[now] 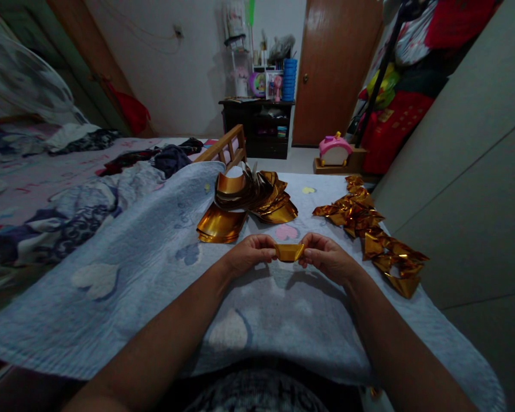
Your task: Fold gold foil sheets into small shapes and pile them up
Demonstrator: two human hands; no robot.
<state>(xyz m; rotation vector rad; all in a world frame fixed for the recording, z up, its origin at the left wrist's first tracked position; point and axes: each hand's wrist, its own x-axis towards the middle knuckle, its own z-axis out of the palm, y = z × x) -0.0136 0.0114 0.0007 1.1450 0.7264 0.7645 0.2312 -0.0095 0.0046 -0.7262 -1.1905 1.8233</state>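
Our grip is a pinch at both ends: in the head view, our left hand [251, 253] and right hand [328, 257] press thumbs against fingers on a folded gold piece [289, 253], which we hold level in front of us, over the pale blue cloth [283, 315]. Just beyond it we see a pink heart [286, 231] on the cloth. Farther out, to the left, lies a pile of shiny gold sheets [223, 224], some of them curled. On our right we have folded gold shapes [356, 212] strung along the cloth's side, overlapping one another. Past the far edge we see a dark cabinet [257, 134] and a brown door [335, 74]. To our left is a bed [81, 159] with rumpled bedding [98, 191].
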